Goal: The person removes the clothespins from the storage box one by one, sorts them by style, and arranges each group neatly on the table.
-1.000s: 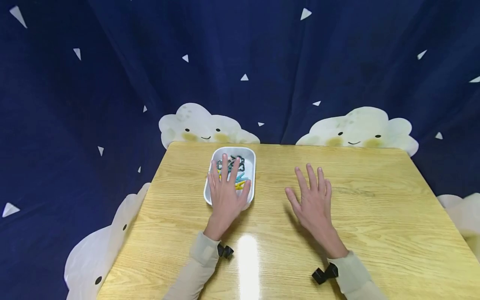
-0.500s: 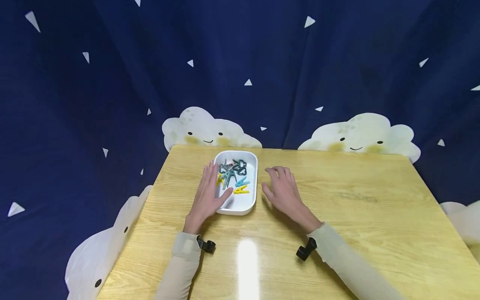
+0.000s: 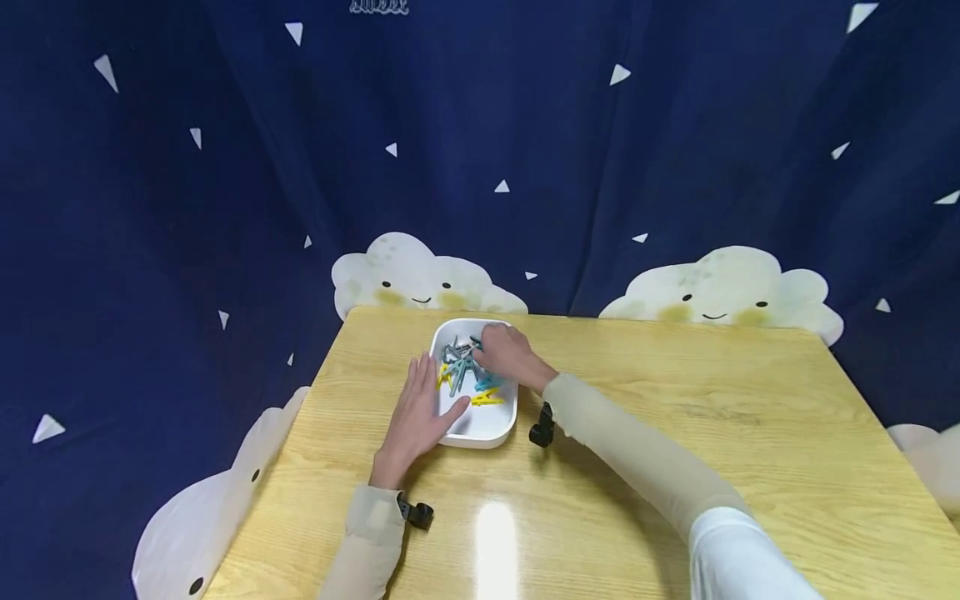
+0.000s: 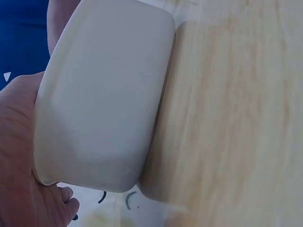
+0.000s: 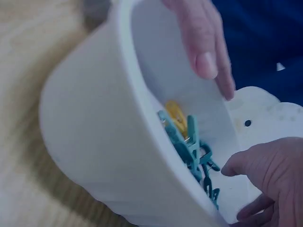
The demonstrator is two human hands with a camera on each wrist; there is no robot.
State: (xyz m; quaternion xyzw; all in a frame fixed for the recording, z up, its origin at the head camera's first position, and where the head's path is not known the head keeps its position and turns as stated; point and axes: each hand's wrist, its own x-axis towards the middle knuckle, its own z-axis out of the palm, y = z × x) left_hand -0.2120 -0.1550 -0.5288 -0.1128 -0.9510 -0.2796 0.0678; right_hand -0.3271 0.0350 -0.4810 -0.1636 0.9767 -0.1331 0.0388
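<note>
Toward the back of the wooden table (image 3: 787, 417) sits a white bin (image 3: 480, 425), smooth with rounded corners, holding a little jumble: muted green clips (image 3: 459, 371) piled together, a light blue clip (image 3: 486, 382) beside them, a bright yellow clip (image 3: 489, 397) just in front of that, and more yellow by the left side. Left hand (image 3: 415, 421) has straight fingers along the bin's outside, thumb over the inside. Right hand (image 3: 506, 350) is in there with bent fingers, next to the green pile; can't tell if it's pinching any.

I can read "sweet" in pale lettering (image 3: 378, 7) on the dark-blue curtain (image 3: 450, 108), high above the counter (image 3: 787, 417).
</note>
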